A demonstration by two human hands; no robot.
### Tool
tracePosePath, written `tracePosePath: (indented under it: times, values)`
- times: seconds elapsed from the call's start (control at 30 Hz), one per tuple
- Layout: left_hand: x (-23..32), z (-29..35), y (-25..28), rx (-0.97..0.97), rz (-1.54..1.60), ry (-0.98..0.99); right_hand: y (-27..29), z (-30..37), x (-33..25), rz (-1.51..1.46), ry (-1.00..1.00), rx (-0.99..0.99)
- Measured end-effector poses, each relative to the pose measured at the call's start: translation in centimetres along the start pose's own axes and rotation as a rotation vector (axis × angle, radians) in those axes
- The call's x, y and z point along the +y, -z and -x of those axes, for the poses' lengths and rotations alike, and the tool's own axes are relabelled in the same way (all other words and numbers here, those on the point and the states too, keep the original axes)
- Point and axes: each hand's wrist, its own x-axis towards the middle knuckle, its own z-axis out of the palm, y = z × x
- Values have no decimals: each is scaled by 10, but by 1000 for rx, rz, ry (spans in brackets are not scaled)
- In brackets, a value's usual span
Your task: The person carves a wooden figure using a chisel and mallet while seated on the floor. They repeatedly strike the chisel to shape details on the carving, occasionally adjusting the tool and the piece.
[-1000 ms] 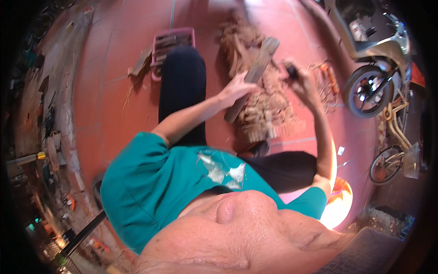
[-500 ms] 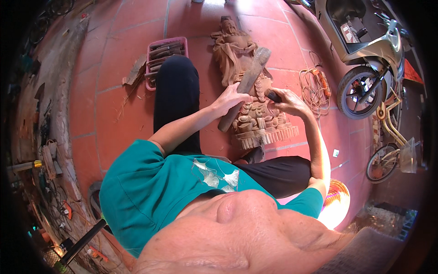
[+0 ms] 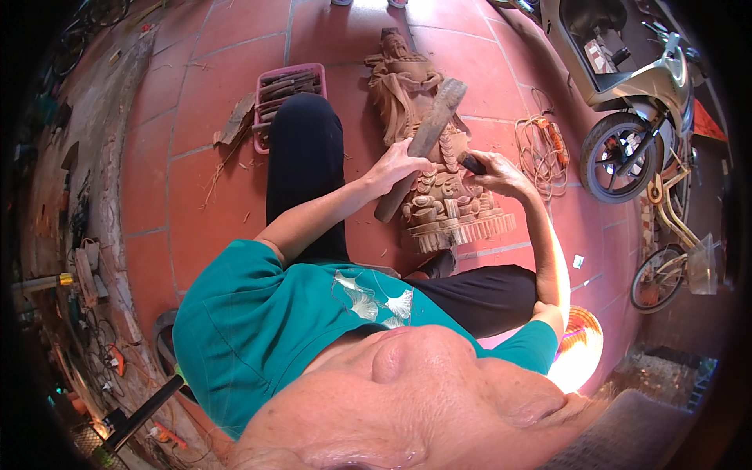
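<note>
Statue [image 3: 449, 153] of brown wood lay on the red floor [image 3: 149, 188] in the head view, with its top at the far end and its base at the near end. The left hand [image 3: 395, 167] had its fingers clamped on a wood club [image 3: 440, 113], which slanted over the statue. The right hand [image 3: 501, 174] had its fingers curled tight on a dark tool [image 3: 473, 164]; I could not tell if its tip touched the statue. A cord [image 3: 557, 139] lay to the right.
</note>
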Motion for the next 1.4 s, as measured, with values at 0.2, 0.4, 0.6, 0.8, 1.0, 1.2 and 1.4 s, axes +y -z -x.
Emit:
tracePosePath:
  times: [0.2, 0.4, 0.6, 0.8, 1.0, 1.2, 1.4]
  values:
    - [2, 3, -3, 4, -25, -11, 2, -1, -4, -22, -20, -28]
    - [1, 4, -1, 2, -32, 6, -4, -5, 5, -65, -33, -18]
    - [-8, -3, 5, 9, 36, 37, -13, -15, 36, -213, 172, 190]
    - [-9, -11, 14, 129, -41, 107, -1, -8, 52, -389, 16, 400]
    - [-16, -8, 17, 135, -90, 158, -11, -10, 86, -639, -115, 473]
    - [-30, -11, 12, 128, -81, 233, -15, -21, 101, -768, -120, 544]
    - [-31, -10, 9, 130, 12, 288, -20, -31, 84, -737, -18, 481]
